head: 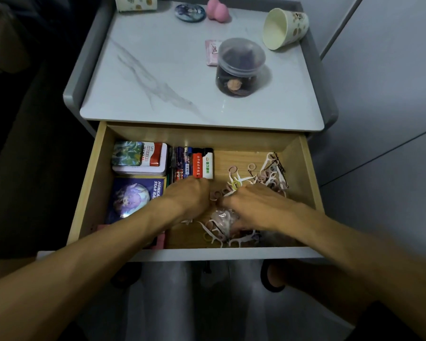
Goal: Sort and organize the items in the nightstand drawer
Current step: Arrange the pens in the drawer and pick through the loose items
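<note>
I see the drawer [101,183] pulled open under the white top of the nightstand [158,77]. Both hands are down inside it, close together in the middle.

My left hand [186,196] has its back up and its fingers curled under, so I cannot tell if it is pinching anything. My right hand [253,205] lies flat over a crinkly clear bag [223,219], with the fingers pointing left. I cannot tell if it grips the bag or only rests on it.

Little hair ties [268,177] and white floss picks [268,161] lie loose on the right side of the drawer floor, and more sit near the front edge.

On the far left is a tin box [155,166] with a small green card pack [128,153] on top. Nearer on the left is a purple box [133,198]. Just right of the tin box, lighters [202,164] stand side by side in a neat row.

On top of the nightstand are a jar [239,67] with a clear lid, a paper cup [284,27] tipped on its side at the far right, and a pink sponge [217,8].
</note>
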